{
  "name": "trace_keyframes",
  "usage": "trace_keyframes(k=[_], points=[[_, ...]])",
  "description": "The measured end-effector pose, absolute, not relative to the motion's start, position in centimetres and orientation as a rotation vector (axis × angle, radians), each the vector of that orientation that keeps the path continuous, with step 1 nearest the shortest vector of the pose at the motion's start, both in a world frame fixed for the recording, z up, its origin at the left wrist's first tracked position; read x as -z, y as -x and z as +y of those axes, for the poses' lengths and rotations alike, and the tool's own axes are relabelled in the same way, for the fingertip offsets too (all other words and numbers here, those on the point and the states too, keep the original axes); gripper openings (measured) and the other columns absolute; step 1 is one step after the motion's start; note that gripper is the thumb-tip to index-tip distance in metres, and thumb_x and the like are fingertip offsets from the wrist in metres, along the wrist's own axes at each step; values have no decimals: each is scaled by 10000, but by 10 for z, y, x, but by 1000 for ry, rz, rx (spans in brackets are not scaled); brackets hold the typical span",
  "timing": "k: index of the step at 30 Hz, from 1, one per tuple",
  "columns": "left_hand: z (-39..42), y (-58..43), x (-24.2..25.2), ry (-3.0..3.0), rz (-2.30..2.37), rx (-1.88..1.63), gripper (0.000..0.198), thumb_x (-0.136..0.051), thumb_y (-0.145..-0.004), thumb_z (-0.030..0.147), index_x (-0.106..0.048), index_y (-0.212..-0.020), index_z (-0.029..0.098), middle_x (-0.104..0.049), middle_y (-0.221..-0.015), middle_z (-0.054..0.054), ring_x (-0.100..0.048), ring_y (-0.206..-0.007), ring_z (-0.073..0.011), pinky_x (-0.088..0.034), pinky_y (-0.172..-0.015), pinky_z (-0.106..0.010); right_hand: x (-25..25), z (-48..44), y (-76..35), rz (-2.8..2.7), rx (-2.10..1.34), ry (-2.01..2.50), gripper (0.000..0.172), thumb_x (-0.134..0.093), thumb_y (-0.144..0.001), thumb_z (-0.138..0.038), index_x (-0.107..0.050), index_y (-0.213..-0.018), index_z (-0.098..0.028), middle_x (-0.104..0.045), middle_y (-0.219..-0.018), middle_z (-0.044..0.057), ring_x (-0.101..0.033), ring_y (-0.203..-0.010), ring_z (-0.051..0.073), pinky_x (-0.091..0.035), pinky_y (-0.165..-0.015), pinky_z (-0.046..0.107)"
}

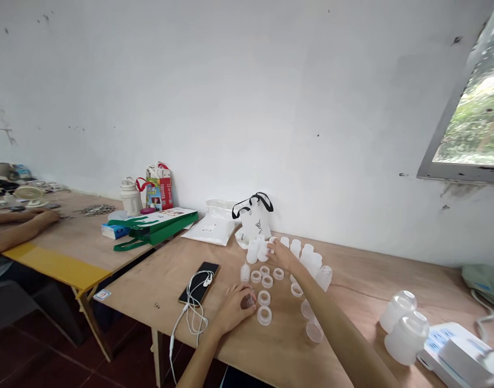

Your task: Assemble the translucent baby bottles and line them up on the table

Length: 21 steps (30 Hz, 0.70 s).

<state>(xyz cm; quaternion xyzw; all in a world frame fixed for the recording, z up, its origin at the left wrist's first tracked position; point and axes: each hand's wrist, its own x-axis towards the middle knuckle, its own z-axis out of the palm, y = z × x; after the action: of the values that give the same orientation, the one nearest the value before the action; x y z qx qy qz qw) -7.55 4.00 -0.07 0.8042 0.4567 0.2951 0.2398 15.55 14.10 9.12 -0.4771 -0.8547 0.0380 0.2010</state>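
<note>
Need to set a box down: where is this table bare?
Bare wood lies between the bottle cluster and the two bottles at right, and left of the phone. Crowded around the rings by the right hand.

I record left forearm [200, 355] and right forearm [335, 328] bare throughout my view; left grip [235, 308] and right grip [282, 257] likewise bare.

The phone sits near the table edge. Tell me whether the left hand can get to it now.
Probably yes: the left hand rests beside the phone with bare tabletop between. The white earphones lie over the phone, and the hand seems to cup something small.
</note>
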Motion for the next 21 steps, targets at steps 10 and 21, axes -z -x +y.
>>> trace_keyframes(k=[10, 21], points=[[40, 74, -2, -2229, 1256, -790, 90, -686, -877, 241, -703, -965, 248, -675, -1243, -13, -578, -1184, -262, -370, -1088, -411, -129, 50, -210, -2589, -466, 1236, 36, -689, -892, -231, -654, -885, -228, -606, -1019, 7, -616, -857, 166, -494, -782, 288], [40, 75, 1, -2236, 1239, -809, 78, -670, -887, 250, -701, -959, 244, -671, -1252, -19, -564, -1205, -258, -376, -1095, -396, -112, 10, -223, -2644, -582, 1434, 156, -763, -844, -314, -685, -959, -243, -522, -1472, 61, -613, -1179, 269, -502, -977, 390]])
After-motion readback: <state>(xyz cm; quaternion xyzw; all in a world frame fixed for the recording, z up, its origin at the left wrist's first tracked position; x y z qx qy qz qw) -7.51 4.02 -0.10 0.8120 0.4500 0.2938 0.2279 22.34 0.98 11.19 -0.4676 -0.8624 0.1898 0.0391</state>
